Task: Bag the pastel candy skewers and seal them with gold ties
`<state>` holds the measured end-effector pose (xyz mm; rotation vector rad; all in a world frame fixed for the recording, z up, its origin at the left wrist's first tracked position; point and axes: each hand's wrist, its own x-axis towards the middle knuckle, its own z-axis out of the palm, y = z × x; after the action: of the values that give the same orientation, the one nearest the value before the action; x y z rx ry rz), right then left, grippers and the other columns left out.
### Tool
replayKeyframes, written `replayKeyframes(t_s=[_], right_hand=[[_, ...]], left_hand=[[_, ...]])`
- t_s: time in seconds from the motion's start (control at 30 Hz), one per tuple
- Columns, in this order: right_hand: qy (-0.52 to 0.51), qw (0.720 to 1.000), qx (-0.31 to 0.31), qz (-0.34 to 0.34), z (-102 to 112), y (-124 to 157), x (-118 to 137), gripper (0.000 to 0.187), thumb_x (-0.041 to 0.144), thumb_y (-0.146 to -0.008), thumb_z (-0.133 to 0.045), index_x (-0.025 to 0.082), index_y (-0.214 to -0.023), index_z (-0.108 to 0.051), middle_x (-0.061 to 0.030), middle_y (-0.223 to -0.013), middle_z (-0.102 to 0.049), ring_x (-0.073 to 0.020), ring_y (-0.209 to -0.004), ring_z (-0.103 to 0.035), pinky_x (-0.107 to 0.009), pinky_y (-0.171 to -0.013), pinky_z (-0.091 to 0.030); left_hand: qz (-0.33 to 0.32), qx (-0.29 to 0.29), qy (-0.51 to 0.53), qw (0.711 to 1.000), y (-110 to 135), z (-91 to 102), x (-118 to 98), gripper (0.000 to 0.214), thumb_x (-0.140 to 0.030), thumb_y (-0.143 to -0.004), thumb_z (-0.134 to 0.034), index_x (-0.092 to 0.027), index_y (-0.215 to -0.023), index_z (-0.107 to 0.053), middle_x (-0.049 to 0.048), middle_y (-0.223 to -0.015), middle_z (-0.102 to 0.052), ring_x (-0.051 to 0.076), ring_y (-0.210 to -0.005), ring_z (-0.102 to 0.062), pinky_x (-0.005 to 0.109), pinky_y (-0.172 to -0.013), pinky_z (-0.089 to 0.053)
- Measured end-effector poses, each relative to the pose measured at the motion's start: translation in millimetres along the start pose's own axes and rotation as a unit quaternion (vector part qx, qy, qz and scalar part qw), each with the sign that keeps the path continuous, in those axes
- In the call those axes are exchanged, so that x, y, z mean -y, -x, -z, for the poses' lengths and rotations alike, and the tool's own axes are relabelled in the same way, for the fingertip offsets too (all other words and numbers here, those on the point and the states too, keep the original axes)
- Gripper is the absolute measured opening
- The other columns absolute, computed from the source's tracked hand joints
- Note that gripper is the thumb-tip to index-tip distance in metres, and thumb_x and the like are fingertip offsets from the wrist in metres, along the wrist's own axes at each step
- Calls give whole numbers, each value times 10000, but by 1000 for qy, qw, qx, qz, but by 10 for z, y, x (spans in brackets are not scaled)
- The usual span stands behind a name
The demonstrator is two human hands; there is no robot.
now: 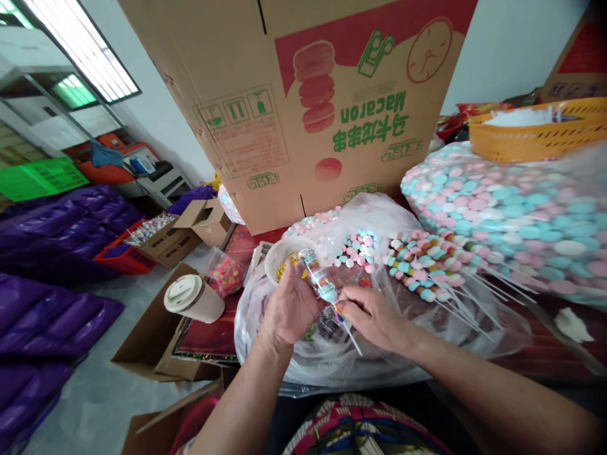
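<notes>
A candy skewer (318, 275) in a clear printed wrapper, with a white stick, is held tilted over a sheet of clear plastic (265, 328). My left hand (291, 304) cradles its wrapped part from the left, palm up, some fingers hidden behind it. At the wrapper's neck, the fingertips of my right hand (372, 316) pinch a gold twist tie (337, 308). Just beyond my left hand stands a white bowl (271, 264) with gold ties inside. Several unwrapped candy skewers (427, 259) lie in a pile to the right, beside loose pastel candies (358, 248).
A big cardboard box (303, 151) stands behind the work spot. On the right, a large bag of pastel candies (512, 215) supports a yellow basket (521, 142). At left are a lidded cup (196, 300), a bag of colourful pieces (227, 273) and an open carton (142, 328).
</notes>
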<state>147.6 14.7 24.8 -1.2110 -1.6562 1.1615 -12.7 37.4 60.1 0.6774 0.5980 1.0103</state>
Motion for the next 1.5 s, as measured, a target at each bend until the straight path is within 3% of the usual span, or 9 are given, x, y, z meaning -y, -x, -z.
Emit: replayKeyframes(t_s=[0.17, 0.47, 0.57, 0.8, 0.93, 1.1, 1.27, 1.37, 1.5], right_hand=[[18, 1000, -13, -20, 93, -88, 1, 220, 295, -724, -443, 208, -534, -375, 41, -527, -385, -110, -535, -371, -250, -504, -275], [-151, 977, -14, -151, -76, 31, 99, 196, 333, -720, -421, 224, -560, -392, 79, -441, -294, -82, -387, -247, -236, -396, -193], [-167, 975, -32, -146, -117, 36, 75, 196, 328, -685, -464, 217, -549, -379, 79, -455, -311, -68, -391, -260, -221, -386, -175], [-270, 952, -47, -135, -175, 52, 91, 288, 389, -673, -537, 224, -560, -330, 110, -421, -257, -45, -359, -206, -205, -362, -151], [-347, 929, 15, -130, -86, 88, 62, 311, 368, -688, -587, 215, -562, -348, 109, -417, -307, -37, -348, -201, -204, -361, -134], [-385, 894, 120, -195, -33, 193, -34, 322, 425, -680, -584, 230, -576, -350, 122, -377, -265, -42, -314, -142, -212, -332, -119], [-342, 931, 33, -121, -72, 169, -22, 311, 432, -765, -485, 228, -587, -332, 100, -425, -288, -63, -365, -211, -225, -382, -182], [-229, 972, -24, -46, -96, 151, -22, 257, 346, -765, -523, 209, -588, -396, 66, -498, -386, -83, -473, -318, -234, -461, -250], [-118, 991, -30, -50, -223, 192, -95, 210, 320, -747, -525, 204, -599, -429, 35, -570, -471, -104, -555, -392, -246, -530, -320]], left_hand=[[62, 157, -220, 961, 211, -63, -54, 769, -806, -759, -299, -157, -613, -686, 79, -529, -636, 185, -532, -600, 335, -645, -497], [74, 54, -158, 983, 204, 124, -4, 995, -873, -694, -41, -134, -846, -690, 87, -563, -643, 251, -627, -641, 398, -650, -494], [136, 30, -347, 927, 220, 223, 51, 850, -787, -798, -126, -140, -664, -662, 80, -546, -617, 224, -596, -613, 393, -686, -485], [-59, -71, -462, 882, 224, 173, 381, 319, -448, -813, -611, -173, -967, -661, 63, -942, -679, 236, -934, -593, 338, -873, -444], [-118, 24, -423, 898, 224, 135, 311, 317, -281, -839, -600, -254, -1151, -649, 56, -1132, -667, 238, -1080, -579, 368, -1022, -362], [-159, 63, -541, 823, 170, 166, 92, 176, -228, -734, -703, -318, -884, -729, 37, -1034, -706, 298, -1162, -525, 511, -1107, -177], [-114, -144, -364, 913, 131, 146, 382, 291, -471, -779, -637, -224, -927, -671, 85, -1046, -674, 285, -1133, -537, 443, -994, -376], [28, -113, -216, 969, 173, 34, 601, 536, -640, -826, -463, -150, -919, -658, 106, -903, -689, 263, -989, -609, 393, -879, -451], [103, -130, -97, 981, 194, -85, 677, 438, -539, -693, -706, -123, -817, -651, 64, -739, -678, 211, -771, -641, 321, -742, -472]])
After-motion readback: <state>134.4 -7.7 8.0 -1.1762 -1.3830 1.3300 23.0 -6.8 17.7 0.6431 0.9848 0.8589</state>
